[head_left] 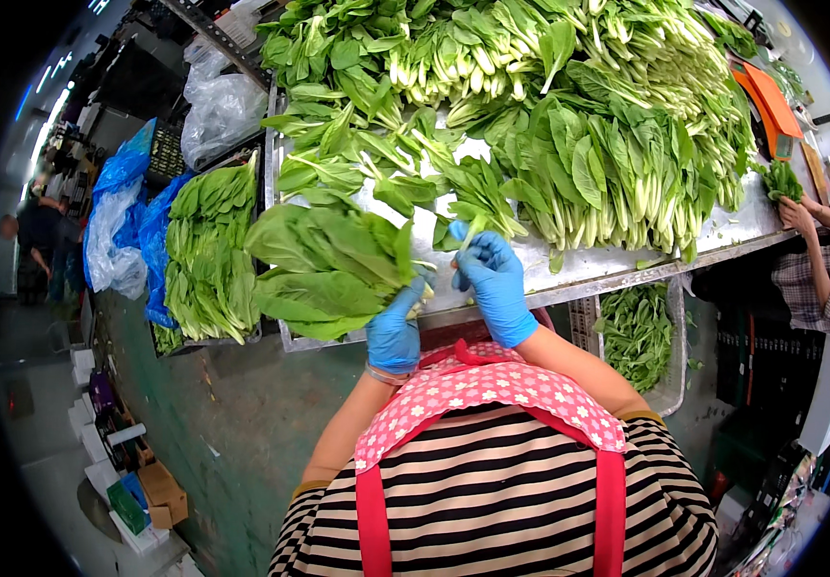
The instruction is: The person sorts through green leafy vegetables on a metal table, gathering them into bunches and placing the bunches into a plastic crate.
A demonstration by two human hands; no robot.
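Note:
Blue gloves cover both of my hands. My left hand [394, 332] is closed around the stalks of a large bunch of leafy greens [323, 260], whose broad leaves fan out to the left over the table's near edge. Just right of the stalk ends, my right hand [492, 279] is pinched closed. A pale green stalk [474, 229] shows between its fingers; its far end merges with the greens behind. Loose leafy greens [400, 159] lie on the metal table [569, 279] just beyond my hands.
Large piles of leafy greens [607, 173] cover the table's far and right parts. Crates of greens stand at left [211, 255] and below the table at right [636, 337]. Plastic bags [122, 231] hang at left. At far right, another person's hands [799, 216] hold greens near an orange object [768, 111].

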